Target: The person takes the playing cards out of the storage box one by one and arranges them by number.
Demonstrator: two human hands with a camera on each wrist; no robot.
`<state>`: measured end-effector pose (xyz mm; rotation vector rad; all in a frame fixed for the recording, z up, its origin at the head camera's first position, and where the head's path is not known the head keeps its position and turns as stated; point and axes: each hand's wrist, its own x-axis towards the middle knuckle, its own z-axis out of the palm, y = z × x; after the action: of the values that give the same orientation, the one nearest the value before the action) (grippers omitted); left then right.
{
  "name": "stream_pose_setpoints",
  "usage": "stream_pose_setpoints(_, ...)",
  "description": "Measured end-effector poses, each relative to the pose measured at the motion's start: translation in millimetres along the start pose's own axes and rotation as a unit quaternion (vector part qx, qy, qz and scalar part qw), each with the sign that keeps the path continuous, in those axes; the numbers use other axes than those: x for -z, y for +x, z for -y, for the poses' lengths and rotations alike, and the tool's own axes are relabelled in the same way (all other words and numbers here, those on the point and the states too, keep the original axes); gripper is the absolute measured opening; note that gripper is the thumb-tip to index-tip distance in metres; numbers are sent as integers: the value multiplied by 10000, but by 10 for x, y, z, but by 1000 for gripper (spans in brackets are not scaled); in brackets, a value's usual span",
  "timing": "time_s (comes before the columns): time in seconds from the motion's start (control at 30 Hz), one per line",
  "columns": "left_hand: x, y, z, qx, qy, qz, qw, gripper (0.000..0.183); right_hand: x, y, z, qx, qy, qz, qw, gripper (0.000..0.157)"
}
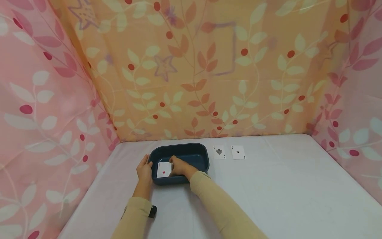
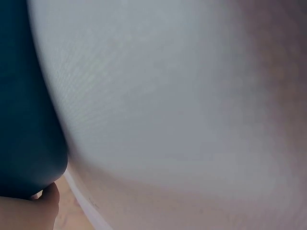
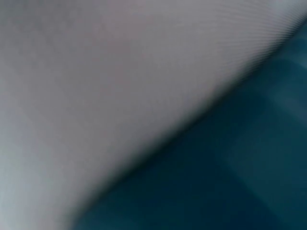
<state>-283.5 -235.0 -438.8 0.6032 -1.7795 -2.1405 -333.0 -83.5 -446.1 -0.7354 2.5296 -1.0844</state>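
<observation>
A dark blue rectangular basin (image 1: 200,149) sits on the white table. My left hand (image 1: 144,171) grips its left side, thumb at the rim; in the left wrist view, fingers (image 2: 48,199) curl at the basin's corner (image 2: 33,158). Inside the basin, toward its left, an ace of diamonds playing card (image 1: 162,168) shows face up. My right hand (image 1: 179,166) reaches in over the front rim and pinches the card's right edge, fingers and thumb bent around it. The right wrist view is blurred and holds only the basin wall (image 3: 201,177) and the cloth.
Right of the basin, an ace of spades (image 1: 219,152) and an ace of clubs (image 1: 238,152) lie face up side by side on the white tablecloth (image 1: 283,186). A patterned orange curtain (image 1: 197,66) hangs behind the table, with pink ones at both sides.
</observation>
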Motion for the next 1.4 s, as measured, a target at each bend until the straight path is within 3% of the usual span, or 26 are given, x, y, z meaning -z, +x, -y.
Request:
stream_pose_setpoints(0.23,12,16,11,37,-34,-49,10000,53,26,-5,4,-34,1352,-128,9907,43)
stream_pose_setpoints(0.37,8,21,11,60,-30,-105,9999,52,22,19,-19,-44,1503,-254,9883,37)
stream_pose_setpoints(0.9,1,10,-4,242,-8,-157,9996,52,33,-7,-30,-134,2151,-385,9757,41)
stream_pose_setpoints(1.4,-26,17,-4,238,-52,-206,9995,52,160,-41,-49,-62,3260,-1066,9393,45)
